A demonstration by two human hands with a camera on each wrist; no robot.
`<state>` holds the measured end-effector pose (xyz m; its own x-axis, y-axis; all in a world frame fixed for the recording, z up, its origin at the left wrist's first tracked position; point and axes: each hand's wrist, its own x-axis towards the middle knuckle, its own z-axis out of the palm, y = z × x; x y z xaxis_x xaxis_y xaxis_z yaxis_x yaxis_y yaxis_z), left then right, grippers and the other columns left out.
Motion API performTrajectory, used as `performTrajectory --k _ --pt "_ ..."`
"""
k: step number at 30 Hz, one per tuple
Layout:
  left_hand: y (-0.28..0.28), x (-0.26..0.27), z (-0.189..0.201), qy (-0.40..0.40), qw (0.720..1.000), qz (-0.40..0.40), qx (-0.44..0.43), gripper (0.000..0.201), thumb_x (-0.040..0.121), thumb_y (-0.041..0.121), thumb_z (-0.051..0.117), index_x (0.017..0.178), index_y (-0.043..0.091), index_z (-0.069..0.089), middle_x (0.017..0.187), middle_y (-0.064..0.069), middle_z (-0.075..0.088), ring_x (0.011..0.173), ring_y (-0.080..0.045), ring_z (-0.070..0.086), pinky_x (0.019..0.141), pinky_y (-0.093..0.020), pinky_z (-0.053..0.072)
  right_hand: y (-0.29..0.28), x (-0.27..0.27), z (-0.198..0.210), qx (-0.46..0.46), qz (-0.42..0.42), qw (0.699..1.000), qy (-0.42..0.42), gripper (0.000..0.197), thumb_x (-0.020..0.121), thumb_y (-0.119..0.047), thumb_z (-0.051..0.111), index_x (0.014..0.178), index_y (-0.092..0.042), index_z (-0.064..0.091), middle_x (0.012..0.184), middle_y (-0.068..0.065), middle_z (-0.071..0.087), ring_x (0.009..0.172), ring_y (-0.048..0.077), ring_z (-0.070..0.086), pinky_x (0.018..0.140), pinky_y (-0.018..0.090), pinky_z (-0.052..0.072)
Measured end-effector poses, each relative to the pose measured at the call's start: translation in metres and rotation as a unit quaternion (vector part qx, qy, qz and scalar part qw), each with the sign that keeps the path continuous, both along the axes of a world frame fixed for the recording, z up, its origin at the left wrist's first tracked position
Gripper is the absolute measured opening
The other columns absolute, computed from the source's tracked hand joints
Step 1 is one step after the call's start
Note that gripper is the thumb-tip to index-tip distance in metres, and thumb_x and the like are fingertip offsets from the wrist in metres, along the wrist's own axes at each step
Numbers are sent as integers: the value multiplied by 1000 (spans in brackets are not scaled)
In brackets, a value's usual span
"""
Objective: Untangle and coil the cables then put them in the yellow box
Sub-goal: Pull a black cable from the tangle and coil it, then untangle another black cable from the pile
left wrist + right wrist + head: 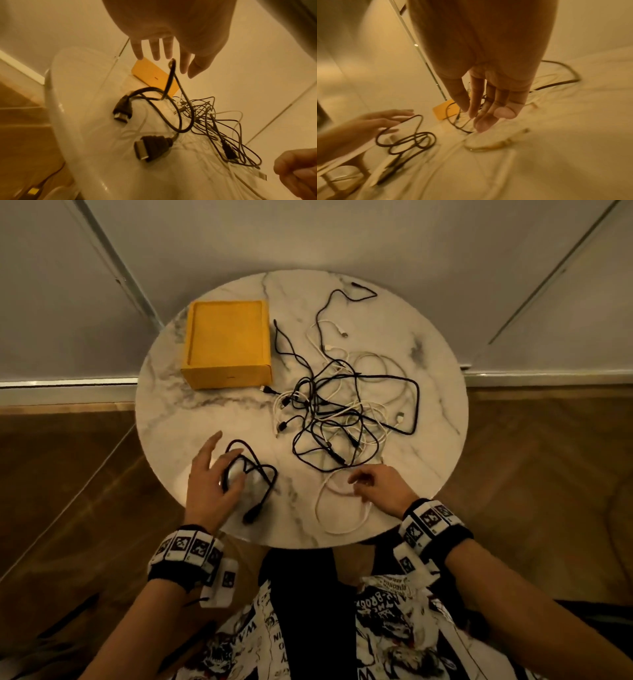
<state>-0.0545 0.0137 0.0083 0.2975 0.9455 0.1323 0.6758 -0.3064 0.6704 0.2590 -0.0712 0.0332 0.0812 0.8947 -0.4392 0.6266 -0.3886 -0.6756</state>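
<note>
On round marble table (205,419) — left hand (209,484) released (fingers straight) over looped black cable (255,470); right hand (380,486) relaxed.

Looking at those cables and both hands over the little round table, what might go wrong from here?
The loose black cable under the open left hand lies near the table edge; its plug could slide off. The coil looks slack and may spring apart before reaching the yellow box. The white cable by the right hand seems to run into the tangled pile; pulling could tighten knots.
</note>
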Motion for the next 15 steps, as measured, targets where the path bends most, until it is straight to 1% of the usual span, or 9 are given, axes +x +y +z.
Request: performTrajectory --k 1,3,4,5,7,9,11,13,15 --pt "0 2 4 7 1000 -16 24 45 85 38 51 125 19 60 154 2 31 137 -21 31 110 -38 27 -5 10 -1 -2 -14 1000 -19 13 84 -9 61 90 -18 68 87 5 68 70 16 63 69 27 51" --pt "1 12 7 46 995 -66 55 49 86 45 47 128 23 58 154 1 33 138 -24 32 110 -44 30 -14 19 -4 11 -19 998 -55 15 83 -10 61 93 -19 69 88 0 65 74 12 59 70 22 43" --pt "0 17 6 91 990 -95 52 52 87 52 44 132 28 54 155 2 30 141 -25 28 112 -48 28 -17 17 -6 20 -7 998 -63 17 83 -11 62 96 -18 69 91 -1 63 76 11 57 70 20 40" --pt "-1 24 4 151 981 -120 35 57 87 61 41 137 34 48 158 3 24 145 -26 20 114 -51 22 -17 14 -7 30 10 998 -62 19 83 -12 62 101 -18 68 97 -1 61 77 12 57 71 19 39" --pt "-4 30 -10 268 951 -150 -21 65 85 69 42 144 42 34 162 6 8 148 -26 3 117 -53 9 -15 0 -9 45 48 997 -51 25 84 -14 63 109 -17 64 109 3 53 84 16 58 78 22 41" --pt "-3 25 -24 321 935 -137 -59 68 88 63 49 148 42 26 162 6 0 149 -25 -4 117 -56 5 -7 -15 -9 68 89 992 -65 34 85 -18 62 119 -16 60 121 5 45 101 20 55 91 25 42" --pt "7 10 -24 322 939 -100 -70 67 91 52 53 150 39 24 162 4 2 149 -26 -3 117 -57 6 5 -28 -6 102 123 983 -85 43 86 -20 61 129 -15 54 135 7 39 121 23 44 103 27 35" --pt "22 -6 -20 323 941 -66 -79 63 95 40 52 150 38 22 162 2 1 149 -26 -4 117 -56 7 18 -38 -3 111 147 976 -113 52 88 -20 57 139 -16 46 148 9 27 133 27 32 110 33 30" --pt "32 -16 -14 321 941 -51 -93 59 97 39 47 150 40 21 162 3 -1 149 -26 -5 118 -54 7 31 -40 -6 94 155 973 -143 59 89 -21 55 145 -20 36 156 9 16 139 30 22 114 37 27"
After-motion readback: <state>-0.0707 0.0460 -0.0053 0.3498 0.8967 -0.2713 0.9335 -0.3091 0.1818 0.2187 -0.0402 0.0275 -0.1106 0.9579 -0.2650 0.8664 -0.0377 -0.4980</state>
